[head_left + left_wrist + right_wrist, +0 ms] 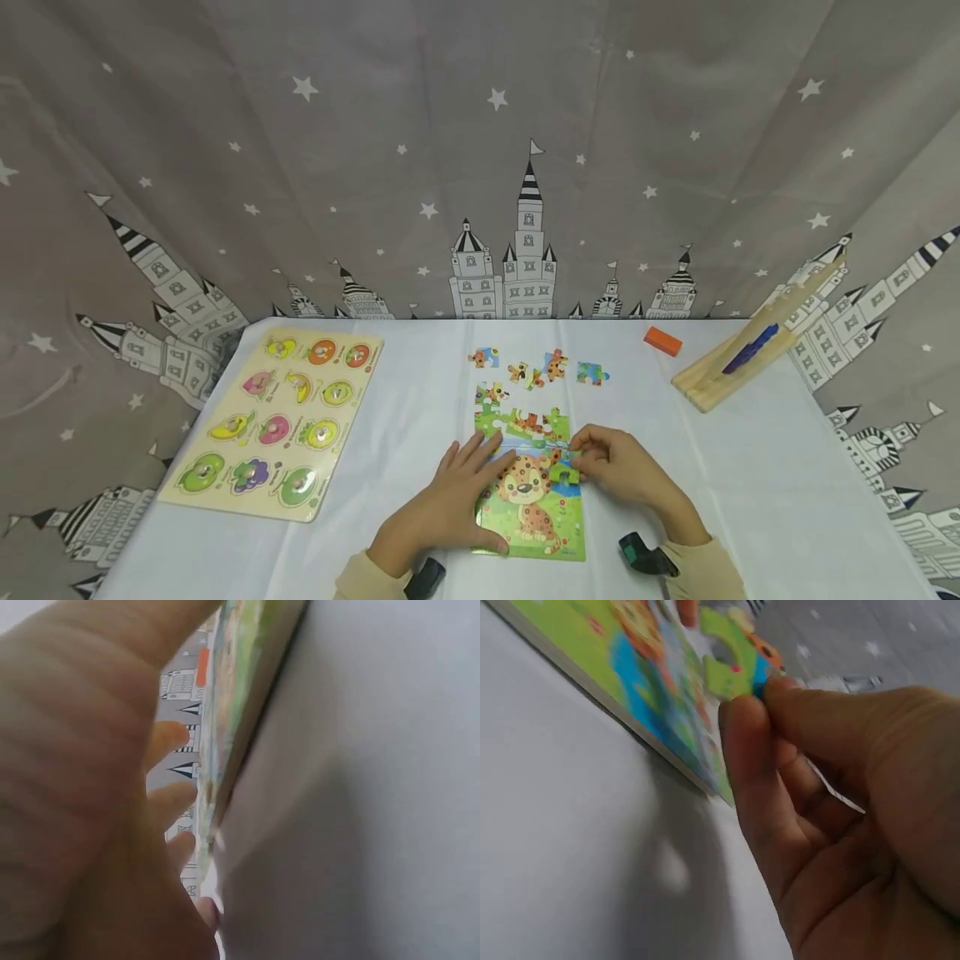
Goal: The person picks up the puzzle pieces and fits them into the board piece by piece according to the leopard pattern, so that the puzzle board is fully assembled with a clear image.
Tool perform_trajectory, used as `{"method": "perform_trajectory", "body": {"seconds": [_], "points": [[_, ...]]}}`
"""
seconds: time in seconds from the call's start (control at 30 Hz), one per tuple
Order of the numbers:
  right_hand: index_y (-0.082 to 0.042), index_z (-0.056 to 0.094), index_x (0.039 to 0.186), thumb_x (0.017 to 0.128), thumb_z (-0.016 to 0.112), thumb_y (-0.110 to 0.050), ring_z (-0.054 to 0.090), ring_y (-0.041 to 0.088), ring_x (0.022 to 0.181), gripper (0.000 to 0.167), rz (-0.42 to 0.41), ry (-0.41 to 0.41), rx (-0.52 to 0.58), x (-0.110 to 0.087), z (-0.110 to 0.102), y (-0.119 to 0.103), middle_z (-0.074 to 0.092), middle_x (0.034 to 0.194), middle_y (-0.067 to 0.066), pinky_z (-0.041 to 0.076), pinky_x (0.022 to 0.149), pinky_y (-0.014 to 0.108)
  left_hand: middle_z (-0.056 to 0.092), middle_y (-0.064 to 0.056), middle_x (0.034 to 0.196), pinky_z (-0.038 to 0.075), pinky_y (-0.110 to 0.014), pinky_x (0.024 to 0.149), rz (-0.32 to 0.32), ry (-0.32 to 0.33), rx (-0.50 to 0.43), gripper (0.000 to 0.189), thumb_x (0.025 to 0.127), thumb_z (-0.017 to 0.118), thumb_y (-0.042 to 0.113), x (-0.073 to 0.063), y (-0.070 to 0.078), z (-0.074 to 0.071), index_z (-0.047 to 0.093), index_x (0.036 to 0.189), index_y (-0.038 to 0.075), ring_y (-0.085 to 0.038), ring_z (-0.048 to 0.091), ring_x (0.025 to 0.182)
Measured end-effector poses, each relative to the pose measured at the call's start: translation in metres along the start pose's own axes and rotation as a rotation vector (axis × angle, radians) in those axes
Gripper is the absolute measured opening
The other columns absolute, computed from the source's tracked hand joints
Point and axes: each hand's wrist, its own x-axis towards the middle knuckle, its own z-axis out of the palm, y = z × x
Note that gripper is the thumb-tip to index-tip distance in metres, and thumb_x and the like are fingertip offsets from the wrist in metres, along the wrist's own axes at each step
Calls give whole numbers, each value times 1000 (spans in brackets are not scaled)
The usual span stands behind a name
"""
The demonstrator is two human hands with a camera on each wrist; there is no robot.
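Note:
My right hand is at the right edge of a puzzle board picturing a spotted leopard cub. Its thumb and index finger pinch a puzzle piece, green with blue and orange parts, held above the board in the right wrist view. My left hand lies across the board's left side with fingers spread, hiding part of the picture. In the left wrist view, its fingers extend alongside the board's edge. Several puzzle pieces lie grouped just beyond the board's far edge.
Loose puzzle pieces lie farther back on the white-covered table. To the left is a fruit peg board. An orange block sits at the back right, beside a wooden stand with a blue mark.

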Motion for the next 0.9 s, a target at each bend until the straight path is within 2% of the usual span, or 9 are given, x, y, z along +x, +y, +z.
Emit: {"method": "perform_trajectory", "body": {"seconds": [0.07, 0.17, 0.27, 0.37, 0.57, 0.73, 0.9], "points": [[-12, 69, 101, 95, 70, -14, 61, 6, 69, 6, -36, -24, -79, -5, 10, -4, 68, 79, -4, 49, 62, 21, 11, -1, 174, 4, -66, 125, -2, -12, 5, 123, 65, 84, 69, -2, 1, 2, 25, 164, 26, -35, 4, 161], [-19, 70, 97, 94, 73, -15, 53, 1, 70, 6, -59, 15, -212, -10, 24, -8, 61, 83, -11, 46, 63, 20, 13, 1, 173, 5, -65, 126, 11, -19, 4, 123, 65, 84, 69, -5, 3, 4, 23, 164, 28, -33, 5, 161], [-21, 70, 95, 93, 74, -12, 48, 2, 70, 10, -50, 65, -277, -13, 31, -10, 56, 84, -12, 44, 62, 20, 13, -1, 173, 7, -66, 125, 38, -15, 19, 118, 69, 82, 69, -4, 3, 6, 23, 164, 31, -33, 6, 161], [-21, 70, 98, 92, 75, -14, 47, 2, 73, 10, -55, 67, -328, -15, 32, -10, 55, 88, -11, 43, 63, 20, 13, -4, 173, 8, -67, 124, 62, -10, 41, 109, 73, 78, 69, -2, 3, 8, 26, 163, 34, -35, 6, 161], [-16, 70, 108, 84, 85, -26, 46, 3, 77, 30, -110, -16, -411, -18, 26, -16, 54, 95, -8, 42, 67, 21, 15, -8, 173, 11, -70, 123, 98, -15, 98, 94, 81, 70, 71, -3, 8, 12, 32, 160, 37, -40, 7, 160], [-12, 71, 108, 84, 85, -20, 46, 3, 78, 29, -124, -26, -445, -18, 25, -22, 55, 96, -7, 44, 68, 22, 15, -7, 173, 13, -69, 123, 101, -6, 153, 89, 82, 68, 72, -3, 12, 12, 37, 158, 37, -40, 10, 159], [-10, 71, 109, 84, 84, -20, 47, 4, 77, 30, -119, -46, -450, -18, 25, -24, 54, 95, -7, 44, 67, 23, 16, -7, 173, 14, -69, 122, 84, -8, 161, 90, 82, 68, 72, -4, 15, 12, 38, 158, 36, -40, 11, 159]]}}
